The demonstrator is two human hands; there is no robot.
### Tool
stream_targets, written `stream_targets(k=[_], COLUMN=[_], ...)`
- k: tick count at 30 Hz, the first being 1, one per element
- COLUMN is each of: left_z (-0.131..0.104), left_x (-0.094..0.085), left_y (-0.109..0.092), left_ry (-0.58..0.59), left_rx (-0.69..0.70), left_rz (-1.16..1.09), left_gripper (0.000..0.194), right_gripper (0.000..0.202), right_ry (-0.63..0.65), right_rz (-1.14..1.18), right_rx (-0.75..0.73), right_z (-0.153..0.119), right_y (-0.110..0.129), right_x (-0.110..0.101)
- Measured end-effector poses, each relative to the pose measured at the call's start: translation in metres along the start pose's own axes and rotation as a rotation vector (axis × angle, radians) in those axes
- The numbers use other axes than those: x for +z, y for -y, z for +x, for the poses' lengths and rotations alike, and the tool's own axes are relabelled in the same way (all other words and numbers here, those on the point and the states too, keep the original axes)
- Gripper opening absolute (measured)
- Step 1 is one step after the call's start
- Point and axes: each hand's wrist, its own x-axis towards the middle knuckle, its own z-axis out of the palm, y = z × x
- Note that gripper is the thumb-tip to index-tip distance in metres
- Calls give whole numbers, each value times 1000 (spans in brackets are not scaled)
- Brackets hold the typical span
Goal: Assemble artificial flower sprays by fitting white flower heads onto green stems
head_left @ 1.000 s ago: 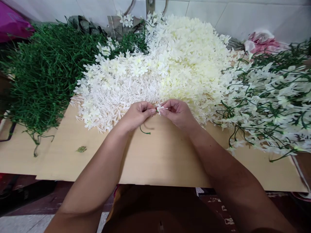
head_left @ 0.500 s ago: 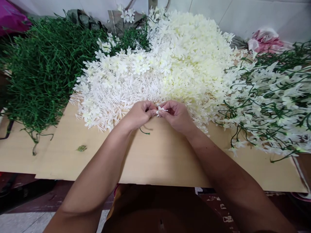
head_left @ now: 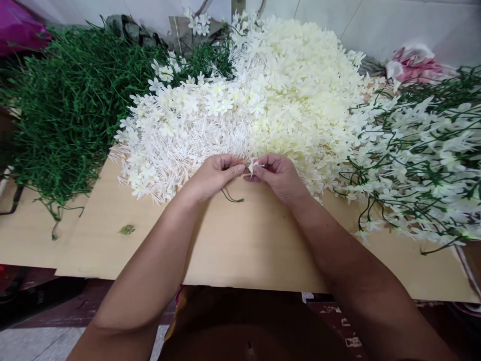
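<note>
A small white artificial flower is pinched in the fingertips of my right hand. My left hand faces it, thumb and forefinger closed on a green artificial stem, whose free end curls out below the fingers. The stem's other tip meets the flower's base between the hands; how deep it sits there is hidden. Just beyond my hands lies a heap of white stalks and pale yellow-white flowers.
Green stems are piled at the left. Flowers on green stems lie heaped at the right. Brown cardboard covers the table, with a small green scrap on it. A pink and white cloth lies by the wall.
The flower has turned from facing me to side-on, and the hands have shifted slightly right. The stem's dangling end has swung right, and more of it shows.
</note>
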Motion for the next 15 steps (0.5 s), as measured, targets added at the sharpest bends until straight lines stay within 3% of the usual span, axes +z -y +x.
stream_targets(k=[7,15], left_z=[1,3], left_x=[0,3], left_y=[0,-1], left_ry=[-12,-48], left_rx=[35,61], left_rz=[205,324], left_gripper=[17,28], right_gripper=[41,45], right_ry=[29,7], right_rz=[-37,-3], right_rx=[-9,-47], right_z=[0,-2], right_y=[1,3], right_x=[1,3])
